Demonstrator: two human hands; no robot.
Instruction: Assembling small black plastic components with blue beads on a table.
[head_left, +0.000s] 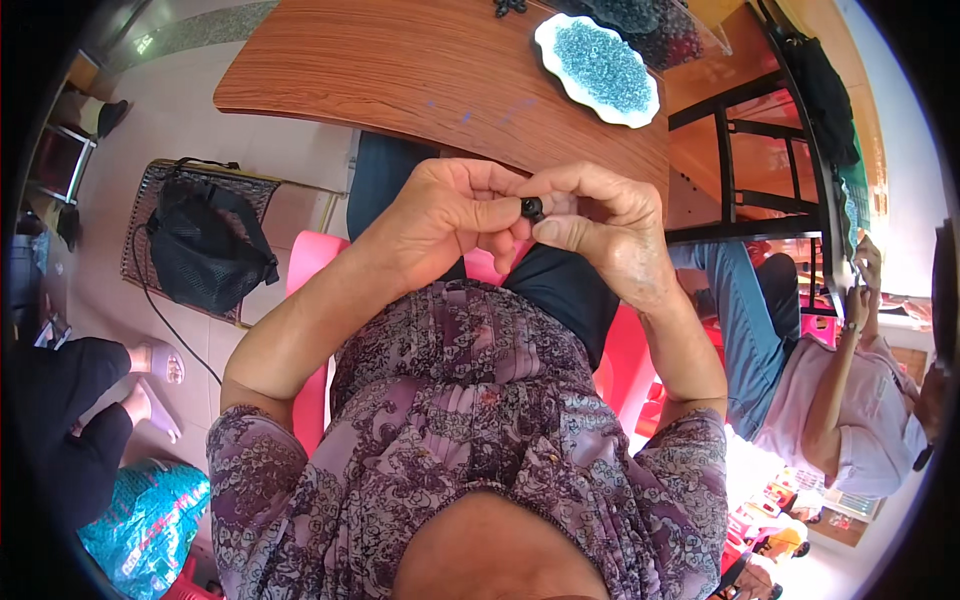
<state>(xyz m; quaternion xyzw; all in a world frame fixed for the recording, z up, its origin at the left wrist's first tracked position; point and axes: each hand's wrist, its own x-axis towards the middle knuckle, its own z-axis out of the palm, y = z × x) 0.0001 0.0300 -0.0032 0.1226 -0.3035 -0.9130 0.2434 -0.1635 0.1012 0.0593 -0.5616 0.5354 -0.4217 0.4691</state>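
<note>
A broad reddish-brown wooden table (420, 70) fills the upper part of the view, its curved edge just beyond the hands. On the floor to the left a black mesh bag (205, 245) sits on a woven seat. A second person in a pale shirt and blue trousers (790, 360) sits at the right. On the table's far corner rests a white scalloped ceramic dish (640, 112) heaped with small blue-green beads (600, 62). Above the lap, the left hand (440, 215) and right hand (610, 225) meet, fingers curled in; between their thumbs and forefingers is pinched a small round glossy black bead (532, 208). It looks hard, very light and smooth, so likely slippery and quick to roll if let go; a fingertip pinch across its widest part seems the surest hold
</note>
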